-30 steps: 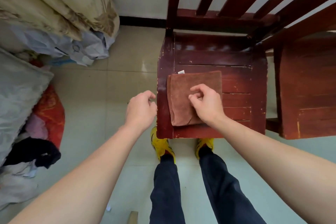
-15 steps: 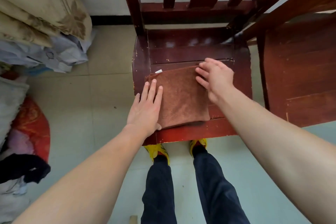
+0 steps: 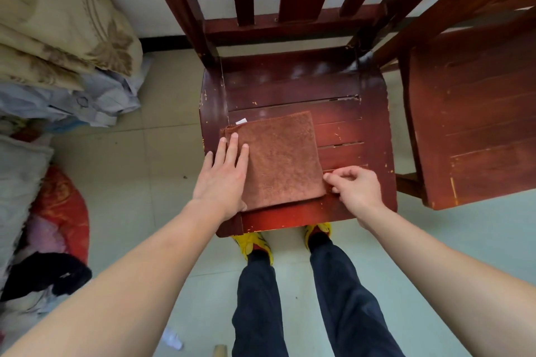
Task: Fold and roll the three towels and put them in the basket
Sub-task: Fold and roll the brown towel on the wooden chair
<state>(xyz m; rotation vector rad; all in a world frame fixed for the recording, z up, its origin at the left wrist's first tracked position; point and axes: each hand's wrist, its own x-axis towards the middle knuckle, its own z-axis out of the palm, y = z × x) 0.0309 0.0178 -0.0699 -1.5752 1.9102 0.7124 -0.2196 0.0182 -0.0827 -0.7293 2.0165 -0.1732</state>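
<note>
Folded square brown terry towel (image 3: 278, 159) lying flat on the dark red slatted wooden chair seat (image 3: 290, 90), toward its near left corner. My left hand (image 3: 223, 180) presses on the towel's left edge, grip wide, fingers straight and flat. My right hand (image 3: 355, 187) sits at the towel's right edge by its near corner, grip narrow, fingers curled. I cannot tell whether thumb and forefinger actually hold the cloth.
</note>
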